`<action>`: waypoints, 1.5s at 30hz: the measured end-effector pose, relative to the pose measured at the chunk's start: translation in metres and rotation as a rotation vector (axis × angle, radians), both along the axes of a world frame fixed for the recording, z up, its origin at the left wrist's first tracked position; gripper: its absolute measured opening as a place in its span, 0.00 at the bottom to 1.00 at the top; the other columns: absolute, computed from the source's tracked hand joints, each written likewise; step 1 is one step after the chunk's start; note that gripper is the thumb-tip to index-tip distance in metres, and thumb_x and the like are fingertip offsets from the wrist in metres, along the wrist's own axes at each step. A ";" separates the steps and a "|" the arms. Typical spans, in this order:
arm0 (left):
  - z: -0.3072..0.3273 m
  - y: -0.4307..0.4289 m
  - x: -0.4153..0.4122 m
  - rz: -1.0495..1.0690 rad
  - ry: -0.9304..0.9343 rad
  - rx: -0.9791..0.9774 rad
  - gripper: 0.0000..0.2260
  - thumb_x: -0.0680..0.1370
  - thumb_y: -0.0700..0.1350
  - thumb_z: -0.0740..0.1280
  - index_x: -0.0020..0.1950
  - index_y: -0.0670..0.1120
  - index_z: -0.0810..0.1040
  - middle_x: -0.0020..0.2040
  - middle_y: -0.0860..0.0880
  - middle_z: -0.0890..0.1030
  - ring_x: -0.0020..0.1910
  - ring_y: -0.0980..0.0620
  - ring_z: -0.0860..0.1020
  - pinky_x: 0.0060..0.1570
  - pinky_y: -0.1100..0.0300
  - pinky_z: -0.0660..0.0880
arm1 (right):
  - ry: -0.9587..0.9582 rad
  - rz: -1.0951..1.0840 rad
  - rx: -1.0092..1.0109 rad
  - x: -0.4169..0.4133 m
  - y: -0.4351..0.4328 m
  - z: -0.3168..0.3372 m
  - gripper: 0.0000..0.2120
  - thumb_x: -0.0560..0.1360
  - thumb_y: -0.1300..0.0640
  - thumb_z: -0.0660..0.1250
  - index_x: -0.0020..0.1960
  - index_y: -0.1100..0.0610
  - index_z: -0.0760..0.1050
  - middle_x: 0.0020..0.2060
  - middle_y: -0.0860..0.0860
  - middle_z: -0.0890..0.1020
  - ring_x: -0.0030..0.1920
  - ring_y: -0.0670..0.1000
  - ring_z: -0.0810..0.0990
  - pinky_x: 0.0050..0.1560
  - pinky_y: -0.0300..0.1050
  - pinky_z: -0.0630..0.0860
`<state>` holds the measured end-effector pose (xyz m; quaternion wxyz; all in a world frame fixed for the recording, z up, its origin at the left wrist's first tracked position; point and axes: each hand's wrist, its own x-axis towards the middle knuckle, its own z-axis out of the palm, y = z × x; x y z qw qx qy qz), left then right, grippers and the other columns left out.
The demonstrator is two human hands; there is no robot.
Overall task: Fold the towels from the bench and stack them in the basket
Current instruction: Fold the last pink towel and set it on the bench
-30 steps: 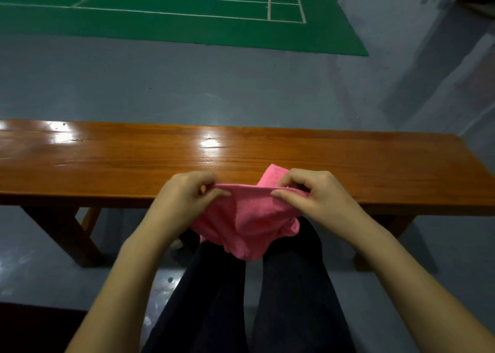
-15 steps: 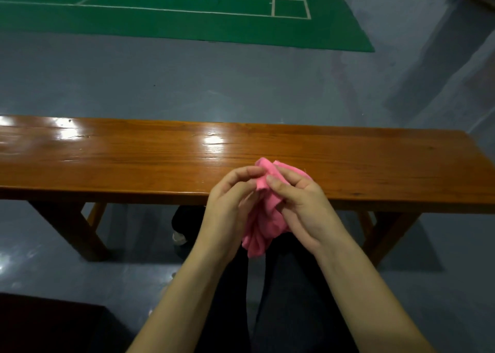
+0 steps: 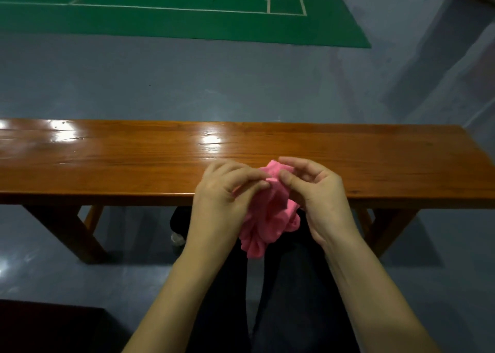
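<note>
A small pink towel hangs bunched between my two hands, just in front of the near edge of the wooden bench. My left hand pinches its top edge with thumb and fingers. My right hand pinches the same top edge from the right, thumb on the cloth and fingers curled over it. The towel's lower part dangles crumpled over my dark trousers. No basket is in view.
The glossy bench top spans the whole width, with slanted wooden legs below. Grey floor lies beyond, and a green court mat at the far end. A dark object fills the bottom left corner.
My hands came together from holding the towel spread wide, and the towel went from stretched flat to bunched up. Since half a second ago, the hands have parted slightly.
</note>
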<state>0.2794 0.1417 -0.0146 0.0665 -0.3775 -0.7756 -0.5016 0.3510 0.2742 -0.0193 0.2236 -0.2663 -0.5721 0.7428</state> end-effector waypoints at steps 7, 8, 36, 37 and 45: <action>0.010 0.016 0.015 -0.011 -0.191 0.066 0.02 0.73 0.40 0.72 0.43 0.44 0.81 0.41 0.54 0.82 0.43 0.57 0.80 0.46 0.58 0.76 | 0.082 0.062 0.014 0.013 -0.007 0.015 0.11 0.73 0.71 0.66 0.49 0.58 0.80 0.44 0.52 0.86 0.46 0.50 0.85 0.43 0.39 0.80; 0.011 0.017 0.014 -0.006 -0.176 0.066 0.02 0.73 0.40 0.72 0.43 0.44 0.81 0.41 0.53 0.81 0.43 0.57 0.79 0.45 0.59 0.76 | 0.081 0.066 0.035 0.015 -0.006 0.015 0.11 0.73 0.70 0.66 0.49 0.58 0.80 0.44 0.52 0.86 0.47 0.51 0.85 0.45 0.40 0.81; -0.064 -0.003 -0.026 -0.264 -0.235 -0.185 0.05 0.75 0.49 0.69 0.43 0.54 0.74 0.39 0.60 0.77 0.36 0.62 0.75 0.37 0.71 0.68 | -0.104 -0.156 0.269 0.004 0.014 -0.018 0.05 0.79 0.58 0.63 0.45 0.54 0.76 0.38 0.50 0.80 0.39 0.46 0.77 0.43 0.42 0.74; -0.065 -0.008 -0.033 -0.278 -0.186 -0.235 0.07 0.75 0.49 0.70 0.39 0.55 0.74 0.35 0.61 0.77 0.33 0.62 0.73 0.35 0.71 0.66 | -0.117 -0.166 0.290 0.005 0.016 -0.022 0.06 0.79 0.58 0.62 0.46 0.54 0.76 0.38 0.49 0.80 0.40 0.46 0.77 0.43 0.43 0.74; -0.081 -0.027 -0.088 -0.416 -0.226 -0.956 0.09 0.73 0.56 0.70 0.38 0.52 0.78 0.34 0.54 0.80 0.31 0.61 0.75 0.33 0.67 0.67 | -0.081 -0.326 0.224 0.014 0.019 -0.041 0.06 0.80 0.58 0.60 0.48 0.58 0.75 0.40 0.49 0.80 0.39 0.41 0.77 0.43 0.35 0.74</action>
